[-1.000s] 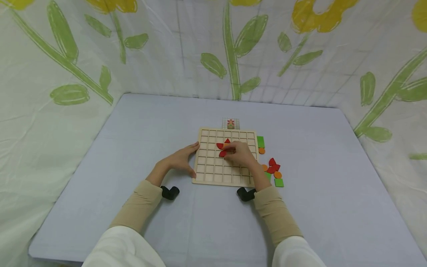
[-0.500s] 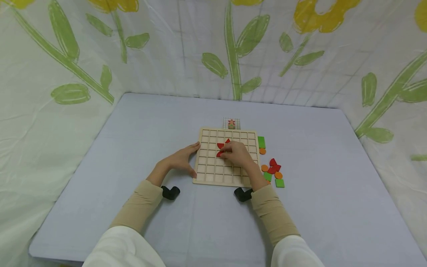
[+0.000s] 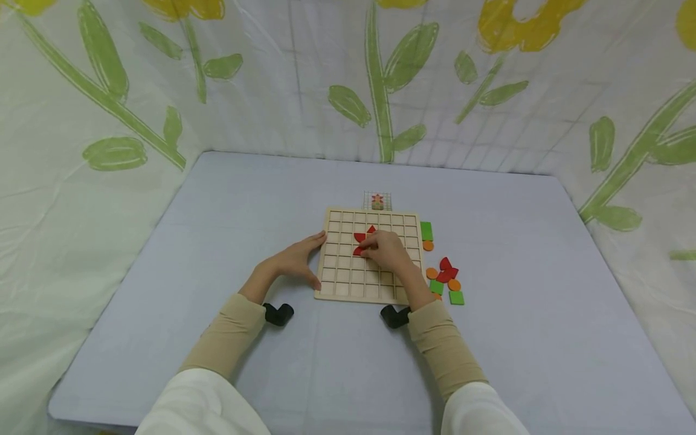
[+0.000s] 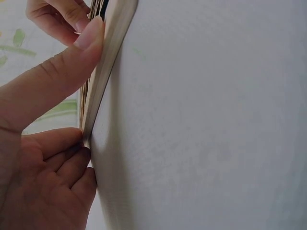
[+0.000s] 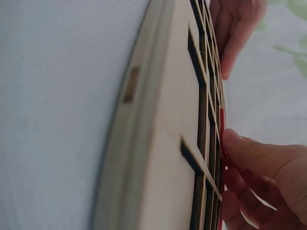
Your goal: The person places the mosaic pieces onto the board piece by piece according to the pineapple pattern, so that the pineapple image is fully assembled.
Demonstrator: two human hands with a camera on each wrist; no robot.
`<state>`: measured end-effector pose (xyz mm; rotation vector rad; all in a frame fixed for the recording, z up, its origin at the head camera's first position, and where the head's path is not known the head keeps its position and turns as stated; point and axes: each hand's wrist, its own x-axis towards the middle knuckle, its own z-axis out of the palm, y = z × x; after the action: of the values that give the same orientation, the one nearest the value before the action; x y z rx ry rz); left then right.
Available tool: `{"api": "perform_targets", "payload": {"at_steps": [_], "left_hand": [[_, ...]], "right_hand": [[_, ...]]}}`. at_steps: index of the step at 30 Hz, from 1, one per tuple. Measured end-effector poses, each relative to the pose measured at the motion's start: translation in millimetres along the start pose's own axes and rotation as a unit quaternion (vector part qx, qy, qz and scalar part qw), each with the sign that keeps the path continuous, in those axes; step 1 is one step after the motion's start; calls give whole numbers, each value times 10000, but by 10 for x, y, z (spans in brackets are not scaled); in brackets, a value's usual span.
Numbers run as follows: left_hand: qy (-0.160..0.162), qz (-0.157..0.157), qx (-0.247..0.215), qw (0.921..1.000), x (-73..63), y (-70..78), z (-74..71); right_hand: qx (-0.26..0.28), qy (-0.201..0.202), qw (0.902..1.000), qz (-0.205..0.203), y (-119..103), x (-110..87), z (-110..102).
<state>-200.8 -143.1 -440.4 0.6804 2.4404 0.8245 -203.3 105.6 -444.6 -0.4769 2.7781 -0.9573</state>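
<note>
A wooden grid board (image 3: 338, 272) lies on the table. My left hand (image 3: 293, 258) rests against its left edge, fingers toward the far part and thumb at the near corner. In the left wrist view the thumb (image 4: 62, 72) touches the board's rim. My right hand (image 3: 387, 249) is over the middle of the board and pinches a red leaf-shaped piece (image 3: 357, 251), partly hidden by the fingertips, low in a cell. Just beyond it sit a red leaf-shaped piece (image 3: 359, 237) and a red pointed piece (image 3: 372, 229) in other cells.
A small pattern card (image 3: 377, 201) lies at the board's far edge. Right of the board are green squares (image 3: 457, 298), orange discs (image 3: 454, 284) and a cluster of red pieces (image 3: 447, 276). Each wrist carries a black camera mount (image 3: 279, 315).
My right hand has moved slightly left with the red leaf-shaped piece, which now sits lower left under the fingers. The left hand has stayed at the board's edge.
</note>
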Motion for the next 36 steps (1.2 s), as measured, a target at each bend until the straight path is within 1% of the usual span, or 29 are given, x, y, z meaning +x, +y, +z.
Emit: {"api": "perform_targets", "payload": {"at_steps": [4, 7, 11, 15, 17, 20, 24, 28, 30, 32, 36], "left_hand": [[-2, 1, -28, 10000, 1, -11, 2], [-13, -14, -28, 10000, 5, -16, 4], [-22, -49, 15, 10000, 6, -4, 4], [-26, -62, 5, 10000, 3, 6, 3], [-17, -47, 9, 10000, 2, 2, 4], [-3, -18, 7, 10000, 4, -6, 4], [-6, 47, 35, 10000, 11, -11, 2], [-10, 78, 36, 10000, 10, -8, -10], [-2, 96, 10, 10000, 4, -4, -15], [5, 111, 7, 9999, -2, 0, -16], [22, 122, -7, 9999, -12, 6, -10]], "right_hand": [[195, 28, 9998, 51, 38, -28, -53], [512, 144, 9984, 212, 107, -72, -148], [837, 319, 9949, 471, 267, -156, -328], [932, 442, 9913, 818, 471, -273, -514], [958, 440, 9893, 1005, 567, -348, -603], [903, 262, 9887, 1168, 705, -470, -715], [834, -196, 9889, 1216, 838, -612, -823], [803, -623, 9869, 1256, 885, -692, -873], [802, -774, 9859, 1249, 892, -708, -875], [791, -823, 9853, 1267, 895, -712, -864], [689, -658, 9876, 1249, 895, -705, -833]]}}
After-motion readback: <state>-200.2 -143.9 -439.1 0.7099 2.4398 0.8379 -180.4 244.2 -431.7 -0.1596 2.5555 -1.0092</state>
